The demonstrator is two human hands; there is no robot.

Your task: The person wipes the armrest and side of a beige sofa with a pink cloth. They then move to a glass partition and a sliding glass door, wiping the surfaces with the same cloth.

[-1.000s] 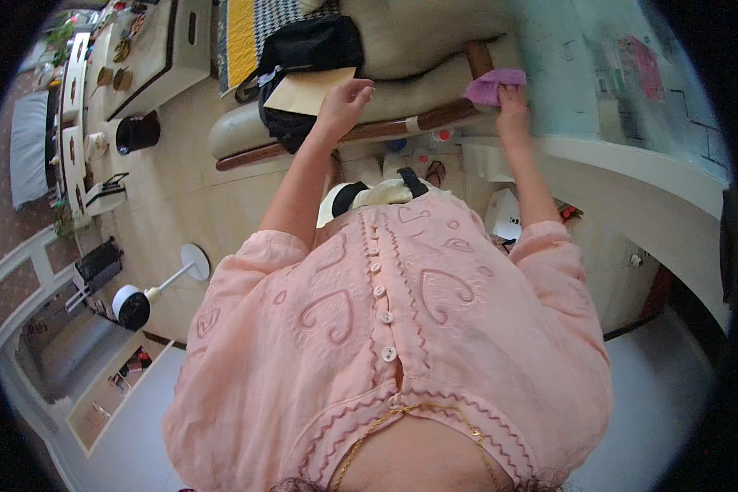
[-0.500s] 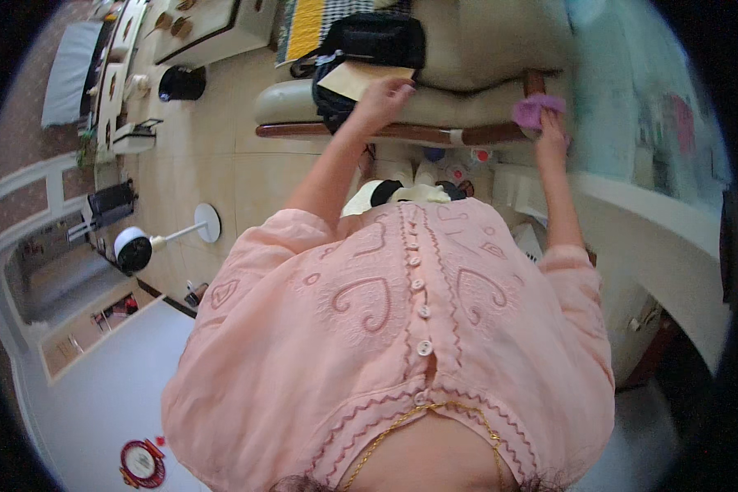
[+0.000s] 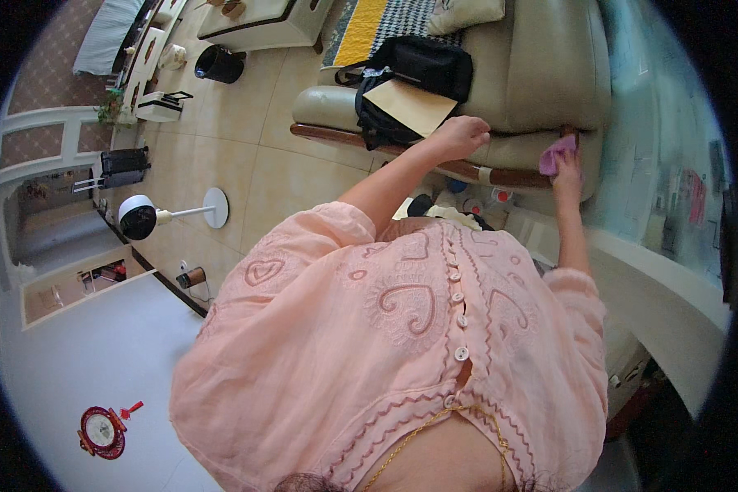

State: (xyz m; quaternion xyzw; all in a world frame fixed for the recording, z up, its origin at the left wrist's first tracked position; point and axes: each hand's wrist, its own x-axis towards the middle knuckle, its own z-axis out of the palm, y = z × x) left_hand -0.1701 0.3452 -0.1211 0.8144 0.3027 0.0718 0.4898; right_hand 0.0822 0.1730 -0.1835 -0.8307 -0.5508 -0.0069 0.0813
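Right hand (image 3: 567, 174) is at 2 o'clock, grasping a purple cloth (image 3: 556, 154), bunched under our fingers at the 3 o'clock end of the brown wooden trim (image 3: 518, 177) on the sofa (image 3: 553, 74). Left hand (image 3: 461, 138) is at 1 o'clock, fingers loosely curled, nothing visible in it; we can't tell if it touches the sofa or hangs just over it. Toward 10 o'clock of that hand, a beige envelope (image 3: 410, 107) lies on the black backpack (image 3: 426, 66).

We read this as wiping. To do it well: spread the cloth so fabric, not bare fingertips, meets the wood. Even pressure, long overlapping strokes along the trim toward 9 o'clock. At the corner, a folded cloth edge should reach the seam better than a bunch.

Go easy at the pale band (image 3: 485, 175) across the trim; a loose fold might snag. Further along, the backpack's lower end overlaps the trim in our view, so we'd shift backpack and envelope together first; left hand is well placed for that. Can't tell if the cloth is damp; if so, paper stays clear of it. Watch the red-topped container (image 3: 502, 195) just below the trim.
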